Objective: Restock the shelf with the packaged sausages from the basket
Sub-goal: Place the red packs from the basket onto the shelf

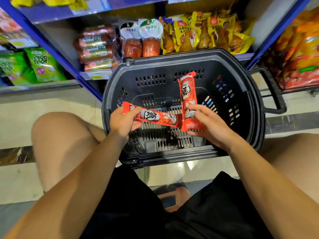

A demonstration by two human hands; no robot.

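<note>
Shelf unit [51, 40]: blue-framed, low bay straight ahead of me, w/ stock along its front. Stacked red sausage logs [96, 49] at left, two round ham packs [139, 40] in the middle, yellow chicken-leg pouches [203, 33] at right. Bare shelf shows left of and behind the logs; that looks to me like the only open slot. Risk: the logs are piled several high, so a pack shoved in beside them could nudge the pile forward over the lip.

Basket [255, 104]: black, on the floor between me and the shelf, far rim up against the shelf edge. Nothing left on its slatted bottom that I can see. Risk: it blocks my reach; leaning over it while crouched, I could tip it or knock the front-row packs.

Left sausage pack [155, 117]: red wrapper, lying roughly level over the basket. My left hand [123, 120] has fingers curled round its left end only. Risk: long free end, slick film; could droop or slide out.

Right sausage pack [188, 99]: near upright, top tilted toward the shelf. My right hand [205, 125] pinches its lower part, thumb in front. The two packs meet at their near ends. Risk: top-heavy hold; may pivot in transit. Both hands full, so no spare hand to steady stock.
</note>
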